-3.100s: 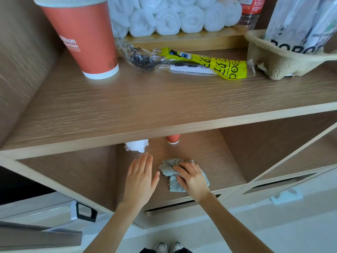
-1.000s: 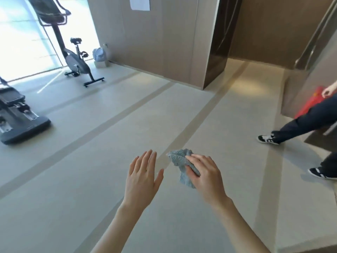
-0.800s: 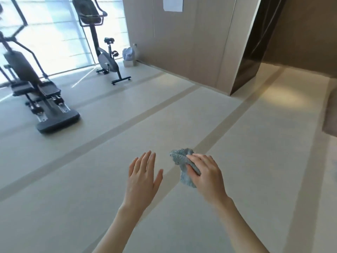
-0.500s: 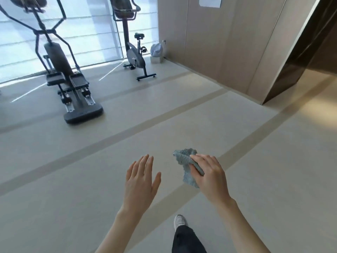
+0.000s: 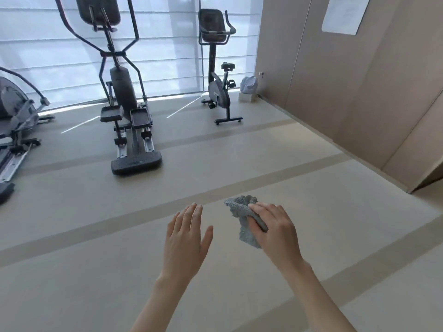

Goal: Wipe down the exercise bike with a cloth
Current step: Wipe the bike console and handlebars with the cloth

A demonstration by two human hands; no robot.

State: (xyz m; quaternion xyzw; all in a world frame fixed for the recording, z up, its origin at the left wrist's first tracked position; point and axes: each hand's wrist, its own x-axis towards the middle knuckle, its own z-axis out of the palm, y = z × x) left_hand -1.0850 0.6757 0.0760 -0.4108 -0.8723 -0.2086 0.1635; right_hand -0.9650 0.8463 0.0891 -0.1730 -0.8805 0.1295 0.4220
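Grey terry cloth [image 5: 242, 213] is gripped in the right hand [image 5: 273, 228], bunched under the curled fingers and thumb. A crumpled end is pushed out past the fingertips and a corner is left hanging below the palm. The left hand [image 5: 184, 240] is held just beside it, palm down, with the fingers straight and close together and the thumb spread; nothing is held in it. Both hands are raised above a beige floor [image 5: 96, 271] crossed by darker stripes.

Well apart from the hands, at the far side of the floor, the exercise bike [image 5: 218, 89] is seen standing upright before a window covered by pale blinds [image 5: 167, 44]. Its console and handlebars are set high, with the saddle lower behind them. An elliptical trainer [image 5: 124, 97] is placed to its left, and part of another machine [image 5: 16, 121] is cut off by the left edge. A white bag [image 5: 249, 85] is set just right of the bike, against a tan panelled wall [image 5: 359, 92] on which a sheet of paper [image 5: 345, 13] is fixed.
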